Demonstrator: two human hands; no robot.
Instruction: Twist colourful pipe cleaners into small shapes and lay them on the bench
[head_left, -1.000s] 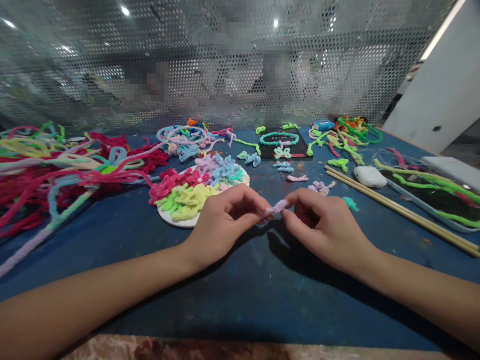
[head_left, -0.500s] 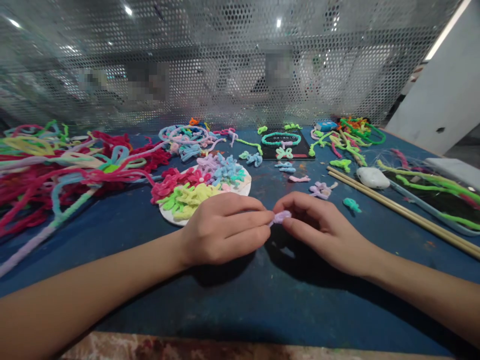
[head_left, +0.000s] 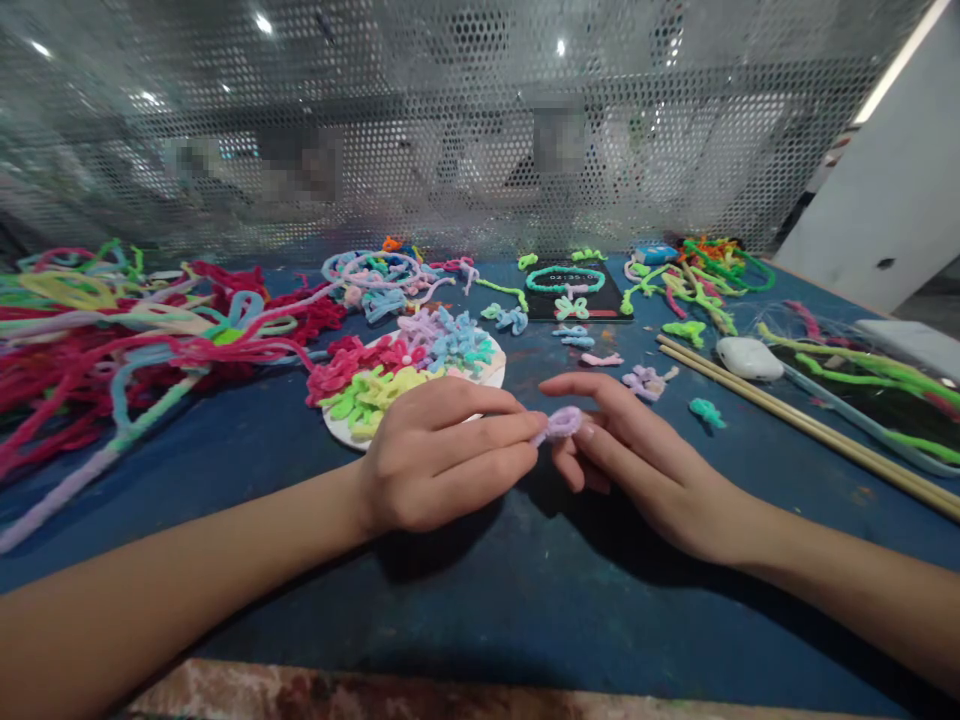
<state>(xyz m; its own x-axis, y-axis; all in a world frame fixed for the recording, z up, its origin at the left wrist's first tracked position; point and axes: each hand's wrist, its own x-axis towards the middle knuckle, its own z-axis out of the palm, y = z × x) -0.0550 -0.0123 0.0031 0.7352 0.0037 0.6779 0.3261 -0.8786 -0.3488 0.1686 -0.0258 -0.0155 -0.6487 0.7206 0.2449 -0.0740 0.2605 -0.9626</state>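
Note:
My left hand (head_left: 457, 455) is closed, its fingertips pinching one end of a small lilac pipe cleaner piece (head_left: 564, 422) bent into an oval loop. On the other side, my right hand (head_left: 645, 455) has its thumb at the loop's right end, with other fingers behind and below it. The right index finger is lifted clear above the loop. Behind my left hand lies a white round plate (head_left: 491, 375) heaped with bent pipe cleaner pieces (head_left: 382, 390) in pink, yellow, green, lilac and blue. My left hand hides part of its near edge.
Long pipe cleaners (head_left: 187, 350) pile up at the left. A phone (head_left: 619, 305) showing a timer lies at the back under a turquoise ring (head_left: 566, 275). Wooden sticks (head_left: 810, 430), a white case (head_left: 748, 358) and small bent pieces (head_left: 646, 382) lie to the right. Perforated metal (head_left: 450, 150) stands behind.
The lilac loop now shows wider and rounder between my hands. My right index finger has lifted off it, and the other right fingers have come into view underneath. My left hand keeps its pinch.

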